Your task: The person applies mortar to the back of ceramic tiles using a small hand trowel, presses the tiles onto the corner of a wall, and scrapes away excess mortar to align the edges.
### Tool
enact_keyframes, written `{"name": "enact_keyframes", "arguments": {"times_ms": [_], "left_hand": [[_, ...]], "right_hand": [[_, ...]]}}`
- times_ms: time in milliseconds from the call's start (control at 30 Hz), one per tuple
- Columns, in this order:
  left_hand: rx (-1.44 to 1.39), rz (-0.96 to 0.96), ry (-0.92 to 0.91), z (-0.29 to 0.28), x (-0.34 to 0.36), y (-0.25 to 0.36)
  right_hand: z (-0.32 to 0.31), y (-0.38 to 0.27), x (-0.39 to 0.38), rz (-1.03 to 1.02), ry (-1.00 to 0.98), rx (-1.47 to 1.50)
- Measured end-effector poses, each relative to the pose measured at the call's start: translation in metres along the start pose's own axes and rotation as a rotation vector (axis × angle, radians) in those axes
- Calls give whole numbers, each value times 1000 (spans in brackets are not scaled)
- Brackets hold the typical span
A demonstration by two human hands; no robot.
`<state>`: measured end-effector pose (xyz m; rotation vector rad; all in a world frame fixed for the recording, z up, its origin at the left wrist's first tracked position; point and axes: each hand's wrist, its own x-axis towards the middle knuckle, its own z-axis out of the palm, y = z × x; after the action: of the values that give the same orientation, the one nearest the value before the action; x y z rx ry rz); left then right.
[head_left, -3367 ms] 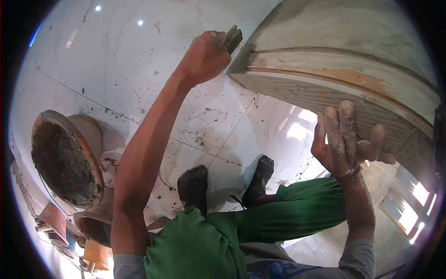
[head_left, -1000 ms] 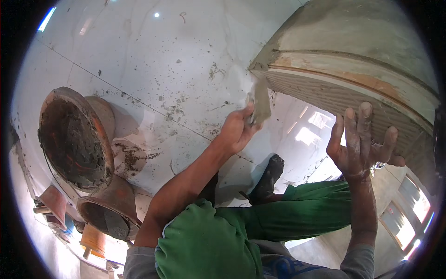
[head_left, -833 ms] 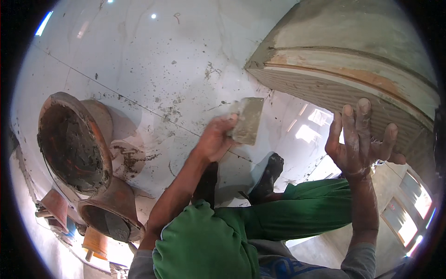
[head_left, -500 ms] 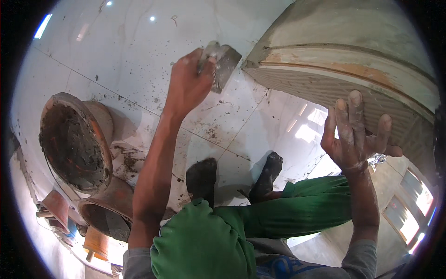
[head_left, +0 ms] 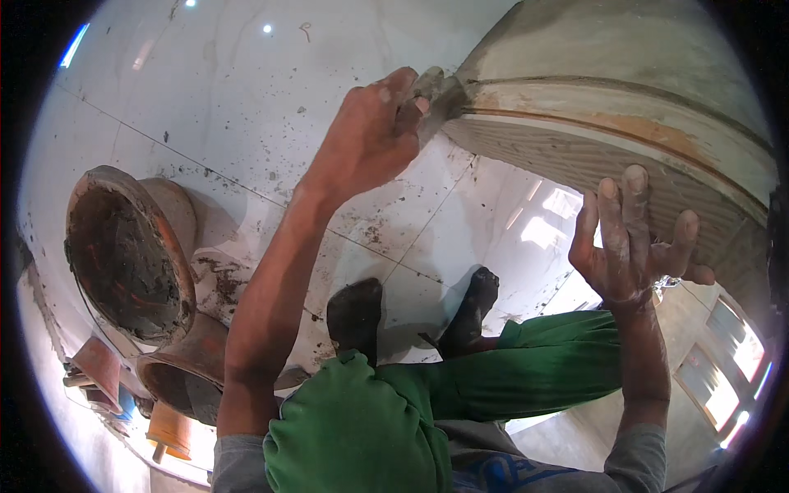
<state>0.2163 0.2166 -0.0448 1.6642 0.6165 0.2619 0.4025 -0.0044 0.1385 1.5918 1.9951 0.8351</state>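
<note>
My left hand (head_left: 366, 135) is closed round a flat grey metal scraper (head_left: 444, 97), blurred by motion. The blade touches or almost touches the left end of a tile panel (head_left: 559, 152) with a ridged back; I cannot tell which. My right hand (head_left: 629, 238), dusty with mortar, is open with fingers spread, its fingertips at the panel's ridged face. A light border strip (head_left: 592, 103) with an orange-brown patch runs along the panel's upper edge.
A bucket (head_left: 131, 255) of wet grey mortar stands at the left, beside a second bucket (head_left: 193, 386). Mortar crumbs dot the glossy white tile floor (head_left: 238, 107). An orange tool (head_left: 168, 431) lies at the lower left. My dark-covered feet (head_left: 355, 316) are below.
My left hand has moved right with the scraper, from over the open floor to the panel's left end. My right hand has hardly moved.
</note>
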Motion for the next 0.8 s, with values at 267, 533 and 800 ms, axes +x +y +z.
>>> {"name": "enact_keyframes", "arguments": {"times_ms": [267, 533, 800], "left_hand": [[56, -6, 48, -19, 8, -16], [10, 17, 91, 0, 5, -9], [3, 0, 70, -15, 24, -25]], "right_hand": [[13, 3, -9, 30, 133, 39], [32, 9, -27, 44, 221, -12], [10, 4, -14, 70, 58, 23]]}}
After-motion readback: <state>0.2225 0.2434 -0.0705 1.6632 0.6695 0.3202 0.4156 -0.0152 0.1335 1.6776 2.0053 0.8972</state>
